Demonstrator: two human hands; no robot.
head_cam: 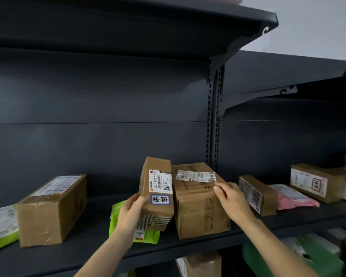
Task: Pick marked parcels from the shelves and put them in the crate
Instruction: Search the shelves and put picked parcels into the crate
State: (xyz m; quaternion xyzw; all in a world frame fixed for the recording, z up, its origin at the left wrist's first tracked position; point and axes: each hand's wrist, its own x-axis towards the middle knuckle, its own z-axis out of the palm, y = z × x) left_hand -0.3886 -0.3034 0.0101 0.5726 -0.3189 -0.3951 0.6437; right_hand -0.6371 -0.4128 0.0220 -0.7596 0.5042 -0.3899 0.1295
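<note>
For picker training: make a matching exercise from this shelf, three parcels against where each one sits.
Things:
1. Box with blue-edged label
2. Green bag
3. Pink bag

Places:
A. Lying flat under the tilted box
B. On the shelf between two boxes with red stamps
C. Held in the left hand

Pairs: 1-C, 2-A, 3-B

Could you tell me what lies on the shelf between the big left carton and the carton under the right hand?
In the head view: a green mailer bag, and above it the blue-labelled box gripped by the left hand.
</note>
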